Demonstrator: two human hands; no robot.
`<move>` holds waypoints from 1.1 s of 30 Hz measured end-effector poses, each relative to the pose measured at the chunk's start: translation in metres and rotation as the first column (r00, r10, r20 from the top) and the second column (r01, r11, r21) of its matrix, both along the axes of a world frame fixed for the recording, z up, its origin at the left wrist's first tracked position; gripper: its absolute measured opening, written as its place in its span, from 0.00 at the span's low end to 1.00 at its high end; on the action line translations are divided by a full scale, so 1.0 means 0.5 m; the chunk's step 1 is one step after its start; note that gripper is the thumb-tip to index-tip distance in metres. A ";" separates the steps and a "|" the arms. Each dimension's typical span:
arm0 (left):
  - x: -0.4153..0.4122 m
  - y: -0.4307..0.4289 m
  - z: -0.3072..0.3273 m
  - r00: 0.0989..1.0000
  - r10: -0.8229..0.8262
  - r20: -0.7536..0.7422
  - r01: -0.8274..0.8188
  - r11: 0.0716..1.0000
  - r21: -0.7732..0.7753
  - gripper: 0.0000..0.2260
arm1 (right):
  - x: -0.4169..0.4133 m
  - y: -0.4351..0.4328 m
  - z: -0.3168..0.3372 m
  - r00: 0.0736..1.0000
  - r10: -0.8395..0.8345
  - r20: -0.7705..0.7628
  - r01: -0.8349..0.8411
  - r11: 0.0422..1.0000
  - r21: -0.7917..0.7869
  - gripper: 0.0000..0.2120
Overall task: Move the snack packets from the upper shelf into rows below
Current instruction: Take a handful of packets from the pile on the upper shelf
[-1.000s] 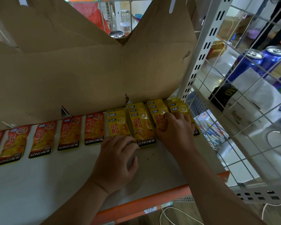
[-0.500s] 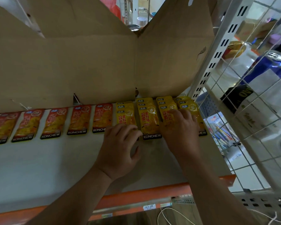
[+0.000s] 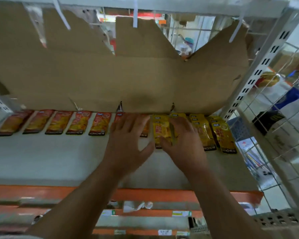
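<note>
Left hand (image 3: 126,144) is spreading, grip wide, over red packets (image 3: 98,124); right hand (image 3: 183,142), grip wide, is pressing yellow packets (image 3: 223,133) on shelf (image 3: 59,161).

Both bare arms are lying extended forward, sleeves out of view. The left forearm (image 3: 72,204) is running from the lower left corner up and to the right. The right forearm (image 3: 228,200) is running from the lower right up and to the left, so the wrists are converging.

The left hand (image 3: 128,142) is lying palm down, back toward the camera, with its four fingers straight, slightly fanned and pointing away from the body. Its thumb is splaying out to the right, and its fingertips are showing blurred. The right hand (image 3: 183,142) is lying palm down just beside it, fingers spread wide and only lightly bent, thumb angling left. The two thumb tips are nearly meeting.
</note>
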State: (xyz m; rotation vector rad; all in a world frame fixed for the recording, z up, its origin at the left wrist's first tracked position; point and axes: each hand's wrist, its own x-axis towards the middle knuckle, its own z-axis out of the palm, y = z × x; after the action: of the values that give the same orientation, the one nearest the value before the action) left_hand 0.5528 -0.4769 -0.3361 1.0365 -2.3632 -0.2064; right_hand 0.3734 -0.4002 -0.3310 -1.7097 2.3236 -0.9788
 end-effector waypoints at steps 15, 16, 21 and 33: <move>0.674 0.140 0.454 0.907 0.311 -0.283 -0.399 0.847 -0.352 0.30 | 0.601 -0.012 0.412 0.915 0.386 -0.116 -0.398 0.818 -0.417 0.32; 0.725 0.158 0.488 0.896 0.327 -0.301 -0.424 0.831 -0.360 0.29 | 0.648 -0.009 0.445 0.908 0.402 -0.121 -0.411 0.796 -0.444 0.32; 0.955 0.254 0.634 0.832 0.450 -0.324 -0.553 0.720 -0.420 0.26 | 0.852 0.006 0.593 0.830 0.545 -0.123 -0.525 0.687 -0.503 0.29; 1.268 0.257 0.763 0.641 0.681 -0.354 -0.765 0.607 -0.217 0.19 | 1.129 -0.110 0.777 0.729 0.627 -0.275 -0.679 0.611 -0.406 0.27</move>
State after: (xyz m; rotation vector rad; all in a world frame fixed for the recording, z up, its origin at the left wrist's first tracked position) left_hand 1.1870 -0.3486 0.0455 1.5914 -1.4985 0.3771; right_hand 0.9378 -0.4550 0.0573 -2.5728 1.2769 -1.3671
